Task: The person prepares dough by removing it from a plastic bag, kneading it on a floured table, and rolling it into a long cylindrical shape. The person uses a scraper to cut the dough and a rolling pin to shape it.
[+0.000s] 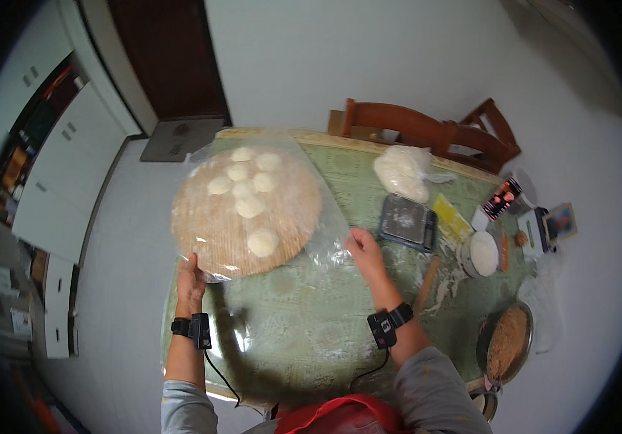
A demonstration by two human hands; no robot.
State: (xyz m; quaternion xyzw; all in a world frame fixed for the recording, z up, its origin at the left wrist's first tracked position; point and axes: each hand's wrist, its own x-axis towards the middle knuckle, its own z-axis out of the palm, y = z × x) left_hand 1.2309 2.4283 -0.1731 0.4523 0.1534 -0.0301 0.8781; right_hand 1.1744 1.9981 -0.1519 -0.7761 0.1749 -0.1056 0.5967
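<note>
Wooden chairs, dough bag and scale crowd the table.

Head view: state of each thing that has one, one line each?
Round board: flat on table, under clear film.
Clear plastic film: spread over the board, held at both near edges.
Dough balls: eight, apart, covered.
Left hand: gripping board edge and film.
Right hand: pinching film edge.
Scale: platform bare.
Dough bag: full, lying on table.
</note>
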